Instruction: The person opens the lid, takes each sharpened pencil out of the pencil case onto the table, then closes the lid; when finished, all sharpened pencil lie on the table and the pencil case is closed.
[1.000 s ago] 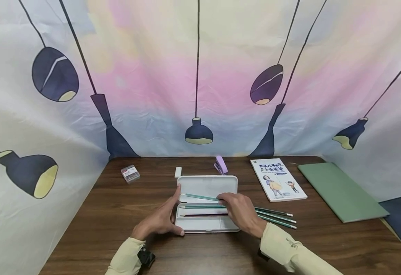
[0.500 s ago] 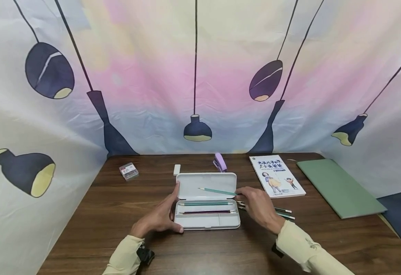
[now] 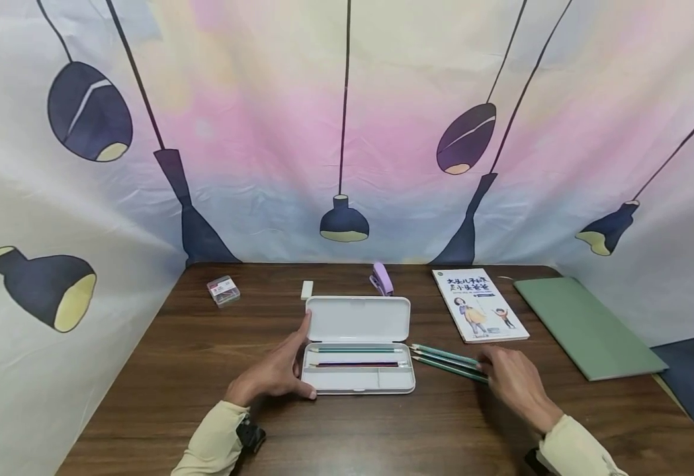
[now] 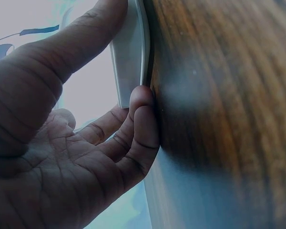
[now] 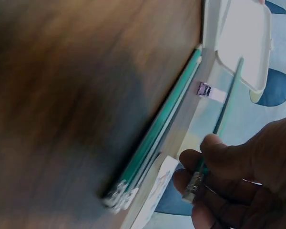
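Observation:
A white pencil case point(image 3: 341, 381) lies with its lid raised, holding a green pencil point(image 3: 355, 350) and a dark purple pencil point(image 3: 355, 364) in its rear section. My left hand point(image 3: 272, 373) grips the case's left end, thumb at the front corner and fingers further back; the left wrist view shows curled fingertips against its edge. To the right of the case, my right hand point(image 3: 516, 383) pinches a green pencil point(image 5: 226, 107) near its eraser end. Under and beside it, several green pencils point(image 5: 157, 126) lie on the table, their eraser ends hidden by the hand in the head view.
Behind the case are a white eraser point(image 3: 307, 290) and a purple stapler point(image 3: 382, 279). A small clear box point(image 3: 223, 291) sits at the back left. A picture book point(image 3: 480, 306) and a green folder point(image 3: 587, 327) lie on the right of the wooden table point(image 3: 347, 436).
My right hand has moved right with the pencil, from over the case to above the loose pencils. My left hand has stayed at the case's left end.

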Motion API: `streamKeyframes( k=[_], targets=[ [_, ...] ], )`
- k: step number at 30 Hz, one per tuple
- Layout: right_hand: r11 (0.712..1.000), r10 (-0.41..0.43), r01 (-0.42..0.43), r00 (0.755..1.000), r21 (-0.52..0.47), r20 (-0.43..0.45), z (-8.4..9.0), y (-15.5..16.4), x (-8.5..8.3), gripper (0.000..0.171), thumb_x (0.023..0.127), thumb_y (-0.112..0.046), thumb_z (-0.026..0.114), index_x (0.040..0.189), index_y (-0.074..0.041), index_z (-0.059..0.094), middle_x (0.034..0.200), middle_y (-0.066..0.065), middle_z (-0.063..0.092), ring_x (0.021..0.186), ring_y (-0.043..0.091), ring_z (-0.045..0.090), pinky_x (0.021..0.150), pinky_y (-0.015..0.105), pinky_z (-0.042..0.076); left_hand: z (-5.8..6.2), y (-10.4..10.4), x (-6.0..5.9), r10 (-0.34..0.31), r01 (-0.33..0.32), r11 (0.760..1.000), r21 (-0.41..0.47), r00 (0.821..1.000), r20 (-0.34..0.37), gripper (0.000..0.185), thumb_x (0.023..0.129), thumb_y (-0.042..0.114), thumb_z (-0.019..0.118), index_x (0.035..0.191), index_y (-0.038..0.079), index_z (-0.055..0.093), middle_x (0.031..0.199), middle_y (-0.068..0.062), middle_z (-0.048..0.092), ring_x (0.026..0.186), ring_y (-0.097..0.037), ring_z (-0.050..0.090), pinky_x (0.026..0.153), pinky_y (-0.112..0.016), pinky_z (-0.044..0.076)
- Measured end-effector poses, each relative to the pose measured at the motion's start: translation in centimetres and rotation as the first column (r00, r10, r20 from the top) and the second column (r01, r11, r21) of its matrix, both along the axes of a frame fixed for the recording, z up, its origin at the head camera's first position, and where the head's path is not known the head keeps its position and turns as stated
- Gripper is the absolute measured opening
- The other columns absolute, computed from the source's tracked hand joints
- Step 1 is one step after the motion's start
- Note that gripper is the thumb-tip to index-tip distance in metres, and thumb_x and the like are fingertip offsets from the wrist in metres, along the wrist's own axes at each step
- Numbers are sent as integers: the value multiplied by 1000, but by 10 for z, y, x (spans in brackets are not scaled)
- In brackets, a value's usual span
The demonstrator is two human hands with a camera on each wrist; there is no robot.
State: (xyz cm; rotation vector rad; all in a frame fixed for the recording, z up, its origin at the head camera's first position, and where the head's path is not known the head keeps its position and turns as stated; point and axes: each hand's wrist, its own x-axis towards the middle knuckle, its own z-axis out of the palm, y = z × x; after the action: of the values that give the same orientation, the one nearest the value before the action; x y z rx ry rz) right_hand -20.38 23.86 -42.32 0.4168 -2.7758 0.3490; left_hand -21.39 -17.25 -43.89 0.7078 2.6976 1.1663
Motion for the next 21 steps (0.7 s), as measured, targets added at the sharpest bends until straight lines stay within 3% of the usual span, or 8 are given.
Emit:
streamKeyframes(
  k=[8,15,21],
  targets=[
    [997,61,-60,998,51,-6,-5,8,9,20,67,-1,74,66,-15,59,64,-5,50,56,10,48,50,30,40,0,0,0,-1,1,1000,1,1000,0,135,53,21,89,145,12,-10,113,-16,46,70,-17,46,58,-26,41],
    [998,43,-47,994,38,105,-13,8,8,19,66,-3,76,69,-14,60,68,-4,51,58,9,48,53,30,41,0,1,-2,11,-11,1000,0,1000,-5,136,52,23,89,146,15,-10,113,-15,46,68,-15,46,57,-26,41],
    [998,37,-42,990,37,133,-17,7,8,20,67,-2,74,69,-14,59,66,-5,49,58,8,46,52,30,40,0,1,-1,4,-4,1000,4,1000,0,136,53,21,89,146,14,-10,111,-15,46,63,-14,47,55,-26,43]
  ],
)
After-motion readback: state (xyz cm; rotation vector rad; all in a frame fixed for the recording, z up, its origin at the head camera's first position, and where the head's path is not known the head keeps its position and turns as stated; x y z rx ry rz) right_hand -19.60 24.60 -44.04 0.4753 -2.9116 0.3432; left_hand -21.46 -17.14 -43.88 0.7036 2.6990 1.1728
